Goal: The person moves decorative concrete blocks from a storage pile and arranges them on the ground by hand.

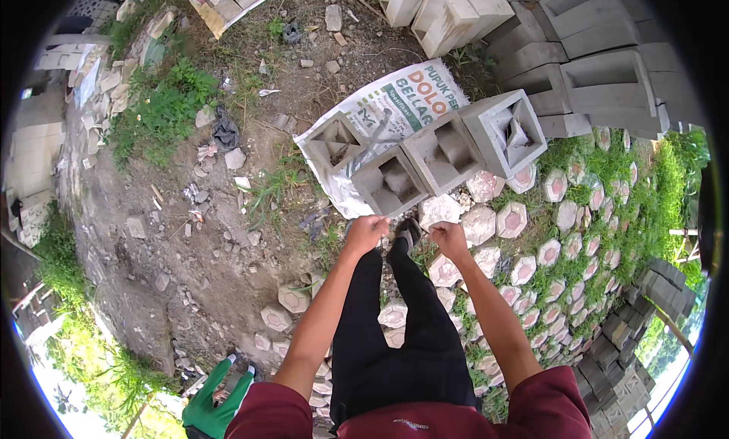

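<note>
My left hand [367, 232] hangs closed into a loose fist just in front of a grey hollow concrete block [389, 182]. My right hand [448, 238] is beside it, fingers curled, pinching something small and thin that I cannot make out. Three more such blocks stand in a slanted row: one at the left [334, 141], one in the middle [444, 152] and the largest at the right [505, 130]. They rest on a white printed sack [395, 101] spread on the ground. Neither hand touches a block.
Stacks of grey and white concrete blocks [600, 67] fill the far right. Hexagonal pavers [524, 268] set in grass run along the right. Bare dirt with stones lies to the left. Dark blocks [623, 348] pile at the lower right. A green glove [215, 409] lies near my left elbow.
</note>
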A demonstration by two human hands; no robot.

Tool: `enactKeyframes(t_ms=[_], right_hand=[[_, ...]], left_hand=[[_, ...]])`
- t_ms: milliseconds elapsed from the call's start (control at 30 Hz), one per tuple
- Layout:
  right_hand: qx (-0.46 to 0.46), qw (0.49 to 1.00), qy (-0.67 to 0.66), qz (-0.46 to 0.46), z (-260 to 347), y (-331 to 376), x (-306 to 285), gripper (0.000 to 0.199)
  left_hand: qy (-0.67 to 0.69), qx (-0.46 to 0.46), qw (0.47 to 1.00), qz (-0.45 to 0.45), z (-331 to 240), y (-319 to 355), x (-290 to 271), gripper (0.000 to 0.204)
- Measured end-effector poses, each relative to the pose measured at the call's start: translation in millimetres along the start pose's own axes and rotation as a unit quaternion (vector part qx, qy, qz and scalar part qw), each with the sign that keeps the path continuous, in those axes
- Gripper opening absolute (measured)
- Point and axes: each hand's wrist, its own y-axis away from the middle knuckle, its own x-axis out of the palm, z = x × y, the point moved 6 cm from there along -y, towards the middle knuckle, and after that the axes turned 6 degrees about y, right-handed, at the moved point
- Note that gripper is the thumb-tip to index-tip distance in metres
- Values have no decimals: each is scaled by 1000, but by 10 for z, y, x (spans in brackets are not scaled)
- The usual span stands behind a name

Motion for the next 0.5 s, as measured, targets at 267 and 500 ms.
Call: enactKeyframes(t_ms=[267, 500], right_hand=[[80, 981, 62, -164, 1193, 1376, -1144, 25], [-40, 950, 40, -306, 2190, 2556, -1428, 12]], left_hand=[[58, 194, 977, -63, -1156, 1053, -313, 22], [-5, 236, 970, 62, -1933, 1665, -215, 18]])
